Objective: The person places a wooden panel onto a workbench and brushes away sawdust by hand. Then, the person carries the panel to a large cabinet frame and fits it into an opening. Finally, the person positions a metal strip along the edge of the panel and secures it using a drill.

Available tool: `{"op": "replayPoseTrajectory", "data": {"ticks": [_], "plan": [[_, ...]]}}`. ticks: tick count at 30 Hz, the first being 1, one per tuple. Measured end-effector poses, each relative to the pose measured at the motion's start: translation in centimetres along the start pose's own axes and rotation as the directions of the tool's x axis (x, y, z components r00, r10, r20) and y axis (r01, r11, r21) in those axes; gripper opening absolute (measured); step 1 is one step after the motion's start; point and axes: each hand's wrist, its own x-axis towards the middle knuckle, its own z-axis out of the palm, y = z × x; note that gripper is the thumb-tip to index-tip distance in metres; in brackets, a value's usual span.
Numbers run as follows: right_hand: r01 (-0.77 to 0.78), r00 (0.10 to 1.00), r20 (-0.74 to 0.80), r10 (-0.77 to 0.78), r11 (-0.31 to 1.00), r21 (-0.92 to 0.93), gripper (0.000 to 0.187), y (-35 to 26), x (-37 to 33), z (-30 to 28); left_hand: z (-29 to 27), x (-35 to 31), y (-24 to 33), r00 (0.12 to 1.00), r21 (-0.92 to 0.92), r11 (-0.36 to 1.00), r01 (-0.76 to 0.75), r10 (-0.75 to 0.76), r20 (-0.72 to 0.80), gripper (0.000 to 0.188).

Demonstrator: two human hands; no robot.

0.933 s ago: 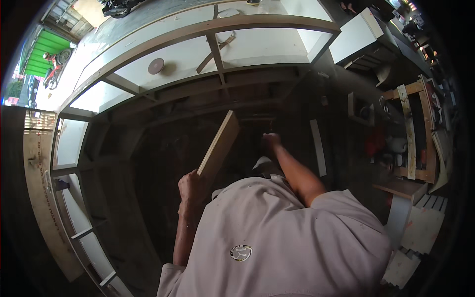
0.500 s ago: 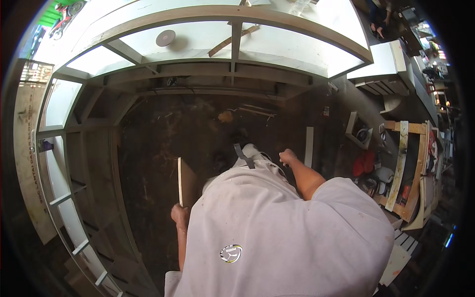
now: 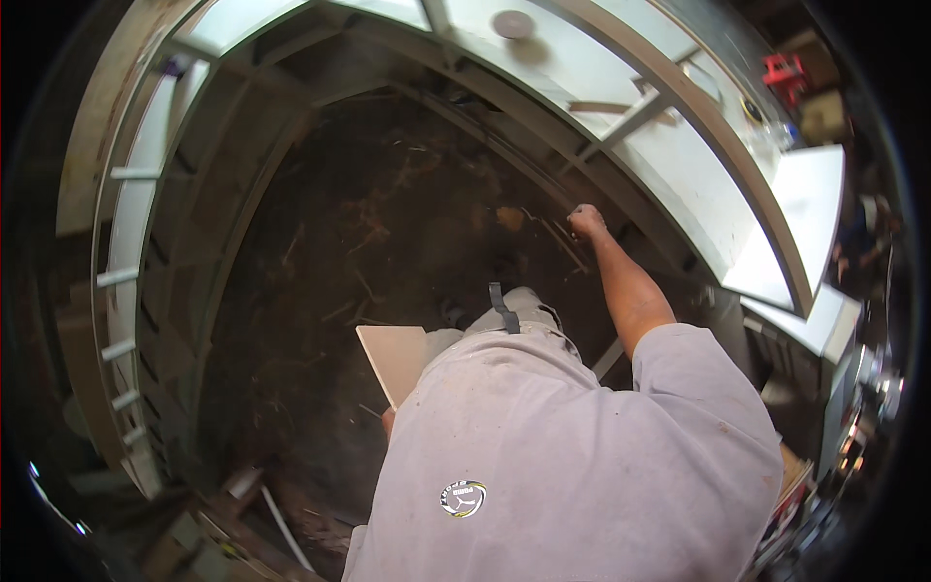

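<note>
My left hand (image 3: pixel 388 423) grips the lower edge of a pale flat board (image 3: pixel 396 361), which is tilted beside my left thigh. The shirt hides most of this hand. My right arm reaches forward, and the right hand (image 3: pixel 586 222) is closed with its fingers curled. Whatever it may hold is too small to make out. Below that hand, a few thin wooden strips (image 3: pixel 558 238) lie on the dark floor. Just beyond it runs the lower rail of a large wooden frame (image 3: pixel 630 233).
The frame, with white panels, curves around from left to right. A round disc (image 3: pixel 513 24) and a wooden offcut (image 3: pixel 606 108) rest on its white panel. A white cabinet (image 3: pixel 805 310) stands at the right. Scraps litter the floor, and a pale strip (image 3: pixel 286 529) lies at lower left.
My view and body have turned to the right. My right arm has stretched forward toward the frame. The board in my left hand now shows its broad face and sits closer to my leg.
</note>
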Motion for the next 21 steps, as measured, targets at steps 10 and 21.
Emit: {"op": "replayPoseTrajectory", "data": {"ticks": [10, 21], "plan": [[0.346, 0.936, 0.202, -0.29, 0.864, -0.365, 0.021, -7.1, -2.6, 10.6, 11.8, -5.0, -4.4, 0.982, -0.274, 0.943, 0.189, -0.178, 0.064, 0.04], [0.821, 0.159, 0.876, -0.455, -0.432, -0.374, 0.031, -15.1, -3.4, 35.7, 15.0, -3.1, -9.8, 0.909, -0.521, 0.755, 0.399, -0.398, 0.12, 0.038]]}}
